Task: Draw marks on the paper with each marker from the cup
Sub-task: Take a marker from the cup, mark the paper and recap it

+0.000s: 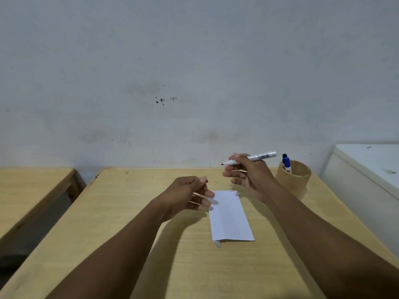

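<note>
Right hand [246,175] grips the uncapped red marker [250,158], tip bare, raised above the paper [231,216]. Left hand [190,196] pinches what looks like its red cap [207,181], just beside. Below them the paper looks unmarked. Right of the right hand, the cup [295,178] holds a blue marker [286,164]. Next: tip down to paper.

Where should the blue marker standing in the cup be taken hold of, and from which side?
Grip the blue marker by its capped top, the only part standing clear above the rim of the cup. Come from above, fingers closing on either side of the cap, then lift straight up: it stands nearly upright against the cup's left wall, its lower barrel inside.
</note>
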### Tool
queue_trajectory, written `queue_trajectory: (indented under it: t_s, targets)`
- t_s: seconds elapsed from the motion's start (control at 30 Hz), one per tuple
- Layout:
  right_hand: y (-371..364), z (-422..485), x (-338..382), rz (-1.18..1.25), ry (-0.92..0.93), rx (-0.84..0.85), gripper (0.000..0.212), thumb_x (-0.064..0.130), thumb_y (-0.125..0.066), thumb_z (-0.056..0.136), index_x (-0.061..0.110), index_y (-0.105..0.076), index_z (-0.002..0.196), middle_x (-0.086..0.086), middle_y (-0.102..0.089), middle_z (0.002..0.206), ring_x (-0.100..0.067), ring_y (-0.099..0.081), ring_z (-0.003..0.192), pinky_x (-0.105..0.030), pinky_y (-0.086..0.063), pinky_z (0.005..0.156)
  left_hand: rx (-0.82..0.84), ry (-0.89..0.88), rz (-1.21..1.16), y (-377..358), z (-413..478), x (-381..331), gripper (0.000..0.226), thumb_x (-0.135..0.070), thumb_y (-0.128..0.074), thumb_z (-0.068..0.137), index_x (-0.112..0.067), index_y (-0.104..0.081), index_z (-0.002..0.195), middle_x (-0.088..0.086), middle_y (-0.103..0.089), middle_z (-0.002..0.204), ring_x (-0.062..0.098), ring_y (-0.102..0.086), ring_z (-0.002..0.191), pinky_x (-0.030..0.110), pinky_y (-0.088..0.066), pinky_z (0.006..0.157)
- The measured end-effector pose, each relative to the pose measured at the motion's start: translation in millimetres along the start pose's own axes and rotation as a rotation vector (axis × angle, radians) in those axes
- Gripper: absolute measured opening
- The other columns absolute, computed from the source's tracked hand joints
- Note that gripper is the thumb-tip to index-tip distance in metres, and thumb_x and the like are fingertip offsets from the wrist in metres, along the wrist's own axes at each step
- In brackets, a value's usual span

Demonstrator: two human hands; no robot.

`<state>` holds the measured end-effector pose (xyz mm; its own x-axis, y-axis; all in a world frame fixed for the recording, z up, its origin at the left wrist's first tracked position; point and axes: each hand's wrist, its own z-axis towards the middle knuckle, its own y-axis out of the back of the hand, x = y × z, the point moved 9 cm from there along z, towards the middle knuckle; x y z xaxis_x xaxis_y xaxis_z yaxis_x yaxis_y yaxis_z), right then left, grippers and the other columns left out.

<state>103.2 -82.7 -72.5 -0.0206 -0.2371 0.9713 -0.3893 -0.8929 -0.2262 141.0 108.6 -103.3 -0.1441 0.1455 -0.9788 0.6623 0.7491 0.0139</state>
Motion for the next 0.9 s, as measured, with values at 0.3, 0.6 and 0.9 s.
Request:
queue_trajectory:
  t_s: [0.3, 0.6, 0.9]
  targets:
    - [-10.6, 6.1, -66.9, -0.120, 0.013, -0.054, 0.005, 0.006, -0.066, 0.092, 0.006, -0.068, 0.088, -0.018, -0.067, 0.071, -0.025, -0.065, 0.057, -0.030, -0.044, 0.049, 0.081, 0.076, 0.199, -14.9, 1.9, 33.7, 0.039, -0.039, -0.061, 0.100, 0.000, -0.065, 0.103, 0.008, -0.082, 0.104, 0.025, -0.069, 0.061, 0.030, -0.044, 0.057]
    - [-7.7, 8.9, -76.5, -0.334, 0.105, -0.058, 0.010, 0.012, -0.075, 0.086, 0.003, -0.070, 0.085, -0.019, -0.076, 0.072, -0.022, -0.068, 0.057, -0.033, -0.053, 0.055, 0.062, 0.073, 0.275, -11.4, 0.9, 41.3, 0.038, -0.036, -0.067, 0.097, 0.001, -0.065, 0.101, 0.002, -0.083, 0.104, 0.023, -0.068, 0.063, 0.024, -0.048, 0.049]
    - [-11.2, 6.8, -73.7, -0.454, 0.137, -0.080, 0.011, 0.016, -0.079, 0.084, 0.007, -0.073, 0.082, -0.001, -0.076, 0.064, -0.013, -0.067, 0.054, -0.029, -0.055, 0.053, 0.055, 0.061, 0.298, -10.5, 2.8, 42.1, 0.044, -0.038, -0.067, 0.096, 0.006, -0.065, 0.103, 0.001, -0.083, 0.103, 0.018, -0.069, 0.061, 0.027, -0.053, 0.056]
